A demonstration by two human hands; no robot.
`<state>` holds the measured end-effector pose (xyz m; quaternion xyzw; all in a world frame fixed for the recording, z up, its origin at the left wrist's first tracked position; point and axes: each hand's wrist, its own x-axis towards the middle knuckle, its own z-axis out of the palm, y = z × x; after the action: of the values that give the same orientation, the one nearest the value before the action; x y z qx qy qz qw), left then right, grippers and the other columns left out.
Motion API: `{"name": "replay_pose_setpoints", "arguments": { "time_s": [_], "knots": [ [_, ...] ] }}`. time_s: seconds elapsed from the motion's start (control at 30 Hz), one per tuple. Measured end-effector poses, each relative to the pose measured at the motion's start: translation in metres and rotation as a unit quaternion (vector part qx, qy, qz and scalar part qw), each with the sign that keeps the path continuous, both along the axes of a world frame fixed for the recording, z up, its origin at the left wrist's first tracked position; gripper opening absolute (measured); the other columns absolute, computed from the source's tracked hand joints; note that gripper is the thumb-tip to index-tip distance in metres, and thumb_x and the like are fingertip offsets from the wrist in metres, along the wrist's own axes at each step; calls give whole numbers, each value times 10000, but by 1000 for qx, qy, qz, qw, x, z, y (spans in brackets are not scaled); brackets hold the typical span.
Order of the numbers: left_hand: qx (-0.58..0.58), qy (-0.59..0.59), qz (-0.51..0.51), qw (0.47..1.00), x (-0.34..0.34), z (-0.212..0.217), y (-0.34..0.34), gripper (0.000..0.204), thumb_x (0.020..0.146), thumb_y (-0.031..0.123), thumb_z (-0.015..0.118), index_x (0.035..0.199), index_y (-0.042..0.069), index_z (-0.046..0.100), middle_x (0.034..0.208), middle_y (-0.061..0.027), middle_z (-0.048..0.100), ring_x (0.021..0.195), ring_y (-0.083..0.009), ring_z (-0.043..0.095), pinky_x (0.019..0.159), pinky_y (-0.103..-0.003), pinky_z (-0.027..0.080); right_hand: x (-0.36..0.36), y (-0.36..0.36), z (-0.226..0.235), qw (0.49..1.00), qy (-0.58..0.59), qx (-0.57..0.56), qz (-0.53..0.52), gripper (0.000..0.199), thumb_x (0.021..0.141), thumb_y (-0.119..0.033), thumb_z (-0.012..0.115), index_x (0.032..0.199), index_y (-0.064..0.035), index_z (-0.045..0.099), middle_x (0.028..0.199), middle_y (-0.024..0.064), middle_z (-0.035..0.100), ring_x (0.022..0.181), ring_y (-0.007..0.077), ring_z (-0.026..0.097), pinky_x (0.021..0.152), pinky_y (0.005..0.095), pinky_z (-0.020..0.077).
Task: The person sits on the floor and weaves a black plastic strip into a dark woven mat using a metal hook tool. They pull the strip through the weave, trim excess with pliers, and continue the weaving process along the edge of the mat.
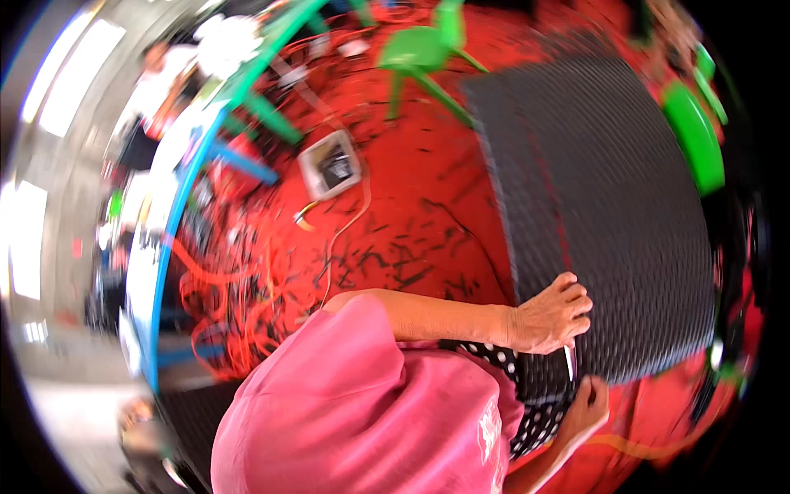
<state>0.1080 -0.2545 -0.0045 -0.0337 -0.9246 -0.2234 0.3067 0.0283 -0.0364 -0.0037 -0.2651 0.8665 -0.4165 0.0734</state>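
A large black woven panel [613, 189] lies before me, with a thin red line [553, 193] running along it. Resting on its near left part, my left hand [550, 317] is closed. A slim pale pointed tool [570, 362] sticks out below that hand, seemingly in its grip; most of it is hidden, so its exact kind does not show. Just beyond the tool's tip, by the panel's near edge, my right hand [590, 403] has its fingers curled together. Whatever they pinch is too small to make out. Black cloth with white dots [539, 424] covers my lap.
Dark scraps [395, 255] litter the red floor [428, 189]. A white tub [331, 165] with dark contents stands left of the panel, near a cord. Green chairs [415, 51] flank the panel. Along the left runs a blue-edged table [177, 214], with orange strands [239, 329] beneath; a person sits beyond it.
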Motion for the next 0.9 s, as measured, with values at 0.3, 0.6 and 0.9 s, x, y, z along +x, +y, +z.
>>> {"name": "replay_pose_setpoints", "arguments": {
  "time_s": [0.3, 0.6, 0.9],
  "knots": [
    [-87, 75, 536, 837, 229, 28, -184, 262, 706, 198, 721, 910, 91, 595, 1009, -115, 534, 982, -326, 513, 850, -450, 390, -39, -53, 52, 982, 145, 9, 121, 143, 873, -102, 611, 822, 29, 584, 654, -16, 469, 597, 76, 399, 531, 248, 349],
    [19, 109, 794, 598, 416, -26, -253, 241, 706, 132, 715, 920, 73, 622, 1000, -142, 537, 1009, -336, 520, 772, -455, 470, -32, -149, 82, 962, 146, 15, 232, 138, 852, -77, 615, 794, 41, 573, 634, 15, 472, 576, 94, 403, 516, 277, 337],
    [290, 18, 749, 596, 418, -162, -233, 143, 738, 166, 697, 784, 70, 601, 941, -170, 581, 907, -356, 582, 762, -456, 475, -72, -166, 39, 981, -65, 0, 185, 167, 886, -132, 629, 780, -7, 600, 533, -4, 470, 395, 56, 399, 342, 218, 309]
  ]
}}
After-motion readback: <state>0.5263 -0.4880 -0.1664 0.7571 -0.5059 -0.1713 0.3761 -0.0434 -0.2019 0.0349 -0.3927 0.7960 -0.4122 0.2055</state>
